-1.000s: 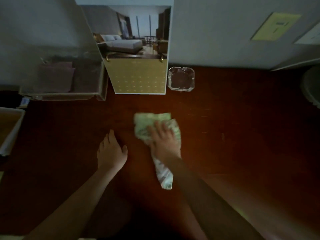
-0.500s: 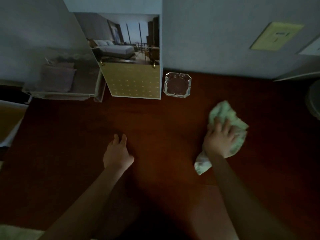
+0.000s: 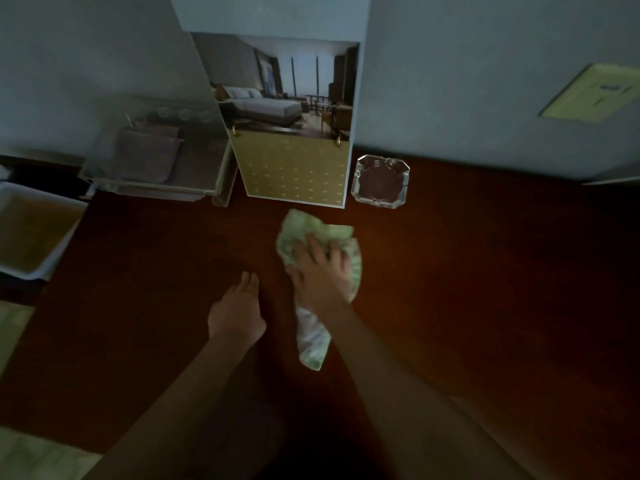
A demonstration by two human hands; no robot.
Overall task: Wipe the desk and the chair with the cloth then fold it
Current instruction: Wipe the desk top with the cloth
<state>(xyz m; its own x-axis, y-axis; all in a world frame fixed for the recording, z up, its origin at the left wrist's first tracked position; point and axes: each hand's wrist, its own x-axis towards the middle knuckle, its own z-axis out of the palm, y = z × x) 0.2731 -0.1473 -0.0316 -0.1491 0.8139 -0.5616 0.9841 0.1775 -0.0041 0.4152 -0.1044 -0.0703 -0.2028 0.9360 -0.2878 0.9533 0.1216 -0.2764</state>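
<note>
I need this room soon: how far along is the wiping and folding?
Done: nothing visibly finished. In hand: the right hand presses the bunched cloth onto the desk, mid-wipe; the left hand rests beside it. Left: the chair, out of view, and folding the cloth.

No writing is legible; the yellow wall notice (image 3: 588,93) is too blurred.

Setting: hotel guest room, probably. Evidence: dark polished wooden desk (image 3: 485,306) against a pale wall; standing card (image 3: 294,161) printed with a furnished bedroom photo; cut-glass ashtray (image 3: 380,181) just beside it; clear tray (image 3: 114,181) holding folded cloths; yellow wall notice (image 3: 588,95).
</note>
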